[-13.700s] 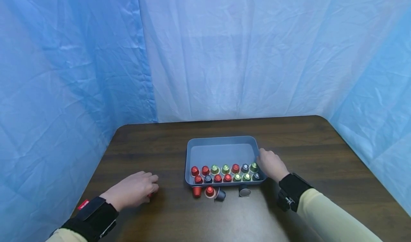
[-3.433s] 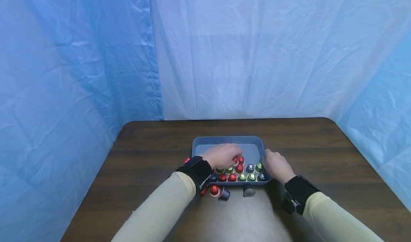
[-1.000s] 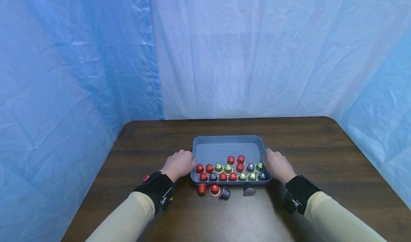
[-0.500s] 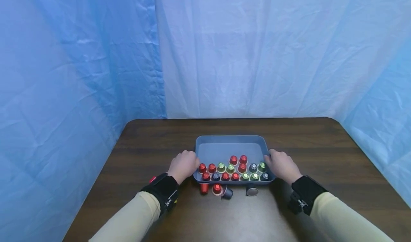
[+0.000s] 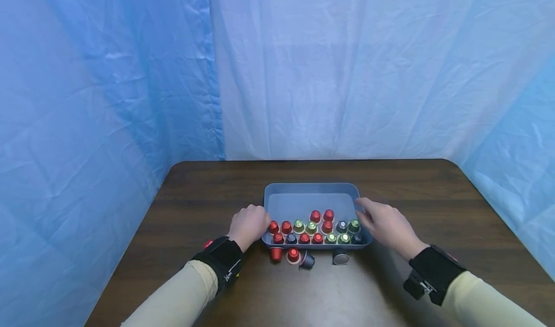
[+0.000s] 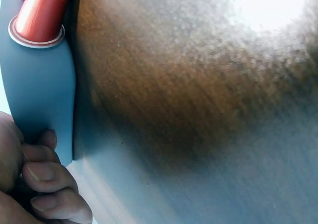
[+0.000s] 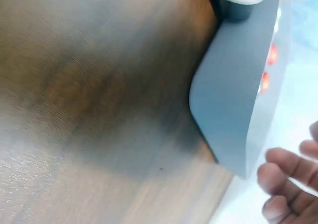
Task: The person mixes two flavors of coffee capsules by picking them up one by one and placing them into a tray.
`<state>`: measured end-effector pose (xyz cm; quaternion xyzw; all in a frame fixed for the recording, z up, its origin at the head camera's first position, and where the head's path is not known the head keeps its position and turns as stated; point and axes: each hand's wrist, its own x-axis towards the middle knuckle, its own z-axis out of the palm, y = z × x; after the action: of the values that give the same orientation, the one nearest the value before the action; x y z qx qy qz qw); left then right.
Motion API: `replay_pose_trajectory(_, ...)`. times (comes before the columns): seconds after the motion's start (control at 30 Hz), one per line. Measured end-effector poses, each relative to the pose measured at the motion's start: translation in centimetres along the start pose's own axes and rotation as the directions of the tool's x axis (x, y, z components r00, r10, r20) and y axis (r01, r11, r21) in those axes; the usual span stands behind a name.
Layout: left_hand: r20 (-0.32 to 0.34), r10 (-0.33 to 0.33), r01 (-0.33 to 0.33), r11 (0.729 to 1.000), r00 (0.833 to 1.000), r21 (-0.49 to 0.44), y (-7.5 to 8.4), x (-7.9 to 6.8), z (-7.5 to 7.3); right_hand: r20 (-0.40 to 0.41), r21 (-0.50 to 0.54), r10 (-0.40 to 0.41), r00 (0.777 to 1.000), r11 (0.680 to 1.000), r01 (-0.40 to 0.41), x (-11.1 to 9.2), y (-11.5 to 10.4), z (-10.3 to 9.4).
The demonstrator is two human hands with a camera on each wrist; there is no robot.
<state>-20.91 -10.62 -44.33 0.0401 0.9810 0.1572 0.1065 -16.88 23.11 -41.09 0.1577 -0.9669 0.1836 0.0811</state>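
A blue-grey tray [image 5: 303, 198] holds two rows of coffee capsules along its near side, in red, green and dark blue. Behind those rows stand two red capsules [image 5: 322, 215]. My left hand [image 5: 249, 226] grips the tray's left side; the left wrist view shows curled fingers [image 6: 42, 170] at the tray wall [image 6: 39, 85]. At the right side is my right hand [image 5: 388, 226], its fingers [image 7: 283, 186] loosely bent and apart from the wall in the right wrist view, holding nothing.
On the table before the tray lie a red capsule [image 5: 275, 255] and two dark ones, one with its lid facing out [image 5: 340, 258]; another red capsule [image 5: 293, 255] stands among them. Blue sheets [image 5: 321, 76] hang behind the dark wooden table [image 5: 225, 187].
My left hand set two red capsules behind the rows, then took the tray's left side. My right hand, on the tray before, has just released it and drawn slightly right.
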Motion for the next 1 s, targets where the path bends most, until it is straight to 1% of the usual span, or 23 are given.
replay_pose_trajectory(0.1, -0.007, 0.0, 0.0, 1.0, 1.0, 0.001, 0.0, 0.0, 0.1, -0.015, -0.027, -0.098, 0.995, 0.995, 0.097, -0.8, -0.9, 0.0)
replay_pose_trajectory(0.17, -0.017, 0.004, -0.004, 1.0, 1.0, 0.003, -0.1, 0.0, 0.1, -0.024, -0.047, -0.163, 0.986, 0.986, 0.162, -1.4, -1.5, 0.1)
replay_pose_trajectory(0.27, -0.025, 0.007, -0.007, 1.0, 1.0, 0.002, -0.1, 0.0, 0.1, -0.025, -0.062, -0.265, 0.964, 0.963, 0.263, -2.1, -2.3, 0.2)
replay_pose_trajectory(0.37, -0.022, 0.0, 0.0, 1.0, 1.0, -0.002, -0.1, 0.0, 0.1, 0.008, -0.043, -0.342, 0.94, 0.939, 0.342, -2.7, -2.9, 0.4)
replay_pose_trajectory(0.47, -0.014, -0.009, 0.009, 1.0, 1.0, -0.006, -0.1, 0.0, 0.0, 0.041, -0.014, -0.404, 0.914, 0.914, 0.405, -3.2, -3.2, 0.6)
replay_pose_trajectory(0.53, -0.015, -0.008, 0.008, 1.0, 1.0, -0.004, -0.1, 0.0, 0.0, 0.07, -0.004, -0.427, 0.901, 0.903, 0.429, -3.4, -3.4, 0.8)
replay_pose_trajectory(0.6, -0.013, -0.004, 0.004, 1.0, 1.0, -0.002, 0.0, 0.0, 0.0, 0.093, 0.0, -0.439, 0.894, 0.898, 0.441, -3.6, -3.4, 1.0)
replay_pose_trajectory(0.67, -0.011, -0.001, 0.001, 1.0, 1.0, -0.001, 0.0, 0.0, 0.0, 0.12, 0.004, -0.433, 0.893, 0.9, 0.436, -3.7, -3.4, 1.3)
replay_pose_trajectory(0.77, -0.006, 0.004, -0.004, 1.0, 1.0, 0.0, 0.0, 0.0, 0.1, 0.166, 0.018, -0.405, 0.899, 0.913, 0.408, -3.8, -3.3, 1.6)
replay_pose_trajectory(1.0, -0.006, 0.011, -0.011, 1.0, 1.0, 0.009, 0.0, 0.0, 0.1, 0.276, 0.082, -0.343, 0.898, 0.939, 0.333, -4.1, -3.0, 2.4)
